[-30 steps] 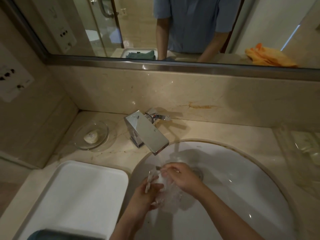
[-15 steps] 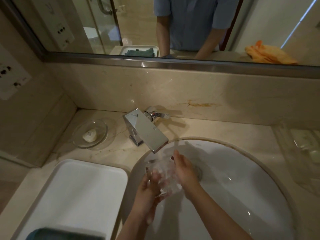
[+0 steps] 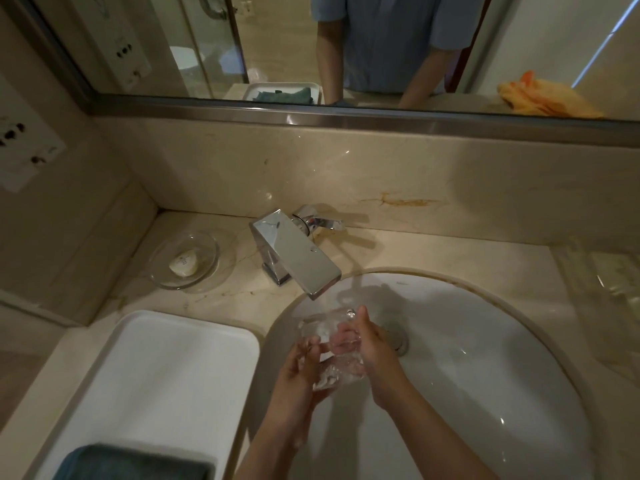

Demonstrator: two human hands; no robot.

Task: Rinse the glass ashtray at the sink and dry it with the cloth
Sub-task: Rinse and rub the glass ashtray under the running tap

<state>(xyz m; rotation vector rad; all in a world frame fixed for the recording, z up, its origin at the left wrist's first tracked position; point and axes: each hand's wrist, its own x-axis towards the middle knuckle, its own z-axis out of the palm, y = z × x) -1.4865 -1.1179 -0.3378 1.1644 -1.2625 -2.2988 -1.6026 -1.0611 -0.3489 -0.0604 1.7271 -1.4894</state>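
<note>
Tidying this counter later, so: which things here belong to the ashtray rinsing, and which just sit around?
In use: glass ashtray, left hand, right hand, faucet, sink, teal cloth.
Lying about: soap dish, white tray, orange cloth in the mirror.

both hands, left hand [image 3: 294, 372] and right hand [image 3: 372, 348], hold the glass ashtray [image 3: 332, 344] over the sink [image 3: 485, 375] below the faucet [image 3: 298, 258]; a teal cloth [image 3: 131, 462] lies in the white tray [image 3: 173, 358].

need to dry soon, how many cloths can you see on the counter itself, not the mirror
1: a dark teal cloth in the white tray left of the sink, partly cut off by the frame edge. Others may lie out of view.
</note>
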